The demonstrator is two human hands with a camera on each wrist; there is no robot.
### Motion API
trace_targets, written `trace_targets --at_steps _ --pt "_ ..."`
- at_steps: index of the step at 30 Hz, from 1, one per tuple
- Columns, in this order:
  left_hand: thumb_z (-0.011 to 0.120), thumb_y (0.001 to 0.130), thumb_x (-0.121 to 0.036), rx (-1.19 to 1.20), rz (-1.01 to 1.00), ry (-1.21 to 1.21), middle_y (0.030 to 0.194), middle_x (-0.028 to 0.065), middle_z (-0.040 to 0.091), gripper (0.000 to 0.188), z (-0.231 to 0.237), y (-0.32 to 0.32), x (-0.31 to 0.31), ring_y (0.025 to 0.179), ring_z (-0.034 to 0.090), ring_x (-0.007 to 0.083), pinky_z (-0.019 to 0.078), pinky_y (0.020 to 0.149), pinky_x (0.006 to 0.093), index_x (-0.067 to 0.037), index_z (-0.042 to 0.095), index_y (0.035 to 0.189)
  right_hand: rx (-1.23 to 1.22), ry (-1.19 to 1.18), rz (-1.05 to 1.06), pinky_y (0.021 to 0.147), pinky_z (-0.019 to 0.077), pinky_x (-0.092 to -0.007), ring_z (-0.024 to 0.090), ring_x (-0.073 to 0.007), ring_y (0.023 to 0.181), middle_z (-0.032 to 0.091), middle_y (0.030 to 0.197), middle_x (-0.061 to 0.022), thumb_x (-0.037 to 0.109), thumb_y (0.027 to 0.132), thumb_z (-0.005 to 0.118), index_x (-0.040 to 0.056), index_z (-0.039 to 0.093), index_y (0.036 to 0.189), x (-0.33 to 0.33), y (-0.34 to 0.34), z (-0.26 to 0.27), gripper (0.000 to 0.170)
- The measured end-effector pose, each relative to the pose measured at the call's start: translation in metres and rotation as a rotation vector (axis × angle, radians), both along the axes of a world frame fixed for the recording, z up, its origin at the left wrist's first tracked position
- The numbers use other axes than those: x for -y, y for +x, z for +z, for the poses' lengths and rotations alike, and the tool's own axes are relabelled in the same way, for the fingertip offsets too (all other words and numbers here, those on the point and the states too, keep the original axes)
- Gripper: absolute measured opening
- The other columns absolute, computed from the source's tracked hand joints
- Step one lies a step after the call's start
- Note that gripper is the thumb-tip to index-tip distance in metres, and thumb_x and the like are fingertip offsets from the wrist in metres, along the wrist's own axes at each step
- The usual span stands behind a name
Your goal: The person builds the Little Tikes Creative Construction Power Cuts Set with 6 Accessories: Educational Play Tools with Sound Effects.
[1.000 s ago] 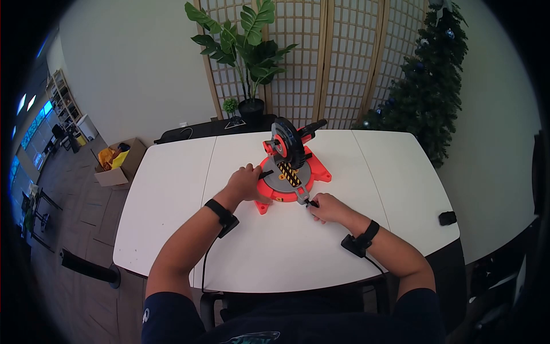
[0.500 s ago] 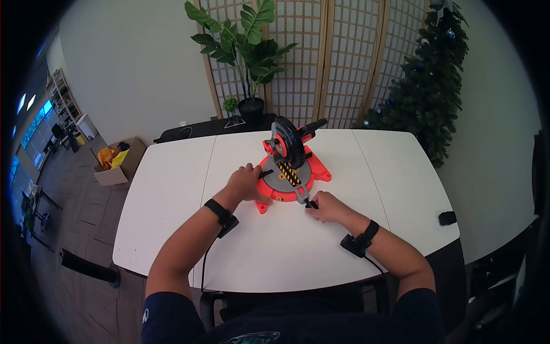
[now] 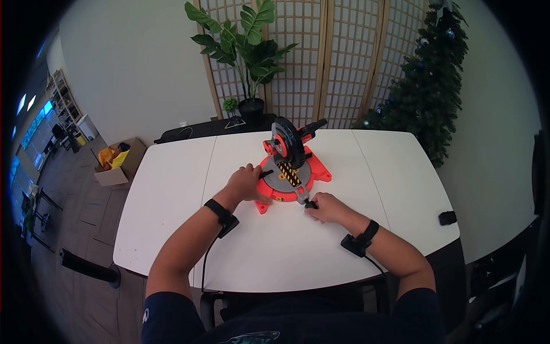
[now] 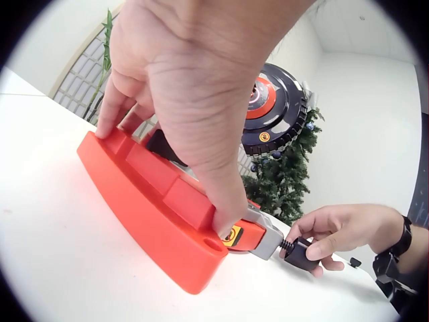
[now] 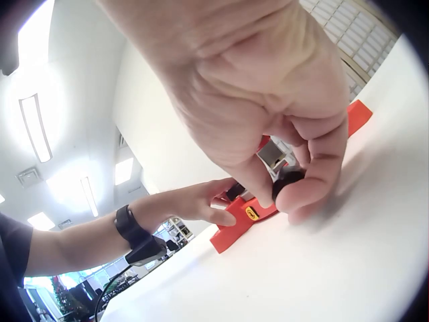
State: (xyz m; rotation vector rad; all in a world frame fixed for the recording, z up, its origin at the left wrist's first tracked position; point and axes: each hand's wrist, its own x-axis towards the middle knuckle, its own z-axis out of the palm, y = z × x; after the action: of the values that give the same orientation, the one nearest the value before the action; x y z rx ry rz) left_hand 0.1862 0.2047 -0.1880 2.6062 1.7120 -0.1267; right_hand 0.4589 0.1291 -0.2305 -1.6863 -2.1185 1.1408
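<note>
- The right hand (image 3: 329, 208) is on the work here, fingers bent in and thumb closed against them, with the black knob (image 4: 301, 253) pinched snugly between.
- That knob sits at the tip of the grey arm (image 4: 268, 243) at the front of the toy miter saw (image 3: 292, 163), and a short ribbed black shaft (image 4: 286, 245) shows in the gap between the two.
- Over on the other side, the left hand (image 3: 244, 182) spreads wide across the red base (image 4: 147, 201), fingertips at one end and thumb at the other, gripping it from the side.
- And the saw itself? Upright around the middle of the white table (image 3: 166, 229), toward the far edge, its black blade (image 3: 293, 143) standing over the grey turntable (image 3: 275, 182).
- A yellow-and-black striped strip (image 3: 290, 175) runs along that turntable, pointing toward the grey arm, while the black handle (image 3: 313, 127) juts up behind the blade.
- Each wrist wears a strapped black device, one on the left (image 3: 227, 226), one on the right (image 3: 356, 245).
- Out by the table's right edge, well apart from the saw, lies a small black object (image 3: 447, 218), too small to name.
- Beyond the table: a folding screen (image 3: 344, 57), a potted plant (image 3: 256, 23) and a decorated Christmas tree (image 3: 429, 92).
</note>
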Motion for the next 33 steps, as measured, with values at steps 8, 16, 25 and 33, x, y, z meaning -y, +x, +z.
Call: trace_targets --at_steps 8,16,25,33 --pt "0.085 0.053 -0.067 0.011 0.019 -0.014 0.125 0.0196 0.057 0.112 0.000 0.001 -0.002 0.114 0.060 0.0377 0.0509 0.097 0.0412 -0.002 0.048 0.137 -0.084 -0.017 -0.049 0.054 0.0543 -0.0278 0.067 -0.0146 0.064 0.068 0.082 -0.0109 0.026 0.090 0.074 -0.0068 0.051 0.110 0.002 0.001 0.001 0.045" --pt "0.086 0.053 -0.067 0.092 0.005 0.016 0.120 0.0202 0.057 0.108 0.002 -0.002 0.001 0.116 0.058 0.0356 0.0508 0.097 0.0394 0.002 0.054 0.129 -0.156 0.010 -0.119 0.053 0.0532 -0.0276 0.066 -0.0141 0.062 0.068 0.080 -0.0106 0.026 0.086 0.077 -0.0064 0.052 0.110 0.002 0.004 -0.008 0.047" --pt "0.086 0.052 -0.063 0.107 -0.003 0.005 0.121 0.0205 0.057 0.107 0.003 -0.001 0.003 0.116 0.057 0.0364 0.0508 0.097 0.0421 -0.001 0.053 0.132 -0.214 -0.061 -0.122 0.053 0.0554 -0.0279 0.068 -0.0142 0.068 0.068 0.092 -0.0137 0.023 0.088 0.076 -0.0079 0.050 0.114 0.001 0.008 -0.011 0.049" --pt "0.085 0.053 -0.062 0.099 -0.045 -0.017 0.123 0.0201 0.057 0.104 0.009 -0.004 0.003 0.117 0.057 0.0351 0.0507 0.097 0.0403 -0.002 0.055 0.131 -0.151 -0.008 -0.051 0.052 0.0566 -0.0283 0.070 -0.0153 0.070 0.065 0.092 -0.0142 0.021 0.088 0.075 -0.0083 0.048 0.110 0.008 0.005 -0.002 0.046"
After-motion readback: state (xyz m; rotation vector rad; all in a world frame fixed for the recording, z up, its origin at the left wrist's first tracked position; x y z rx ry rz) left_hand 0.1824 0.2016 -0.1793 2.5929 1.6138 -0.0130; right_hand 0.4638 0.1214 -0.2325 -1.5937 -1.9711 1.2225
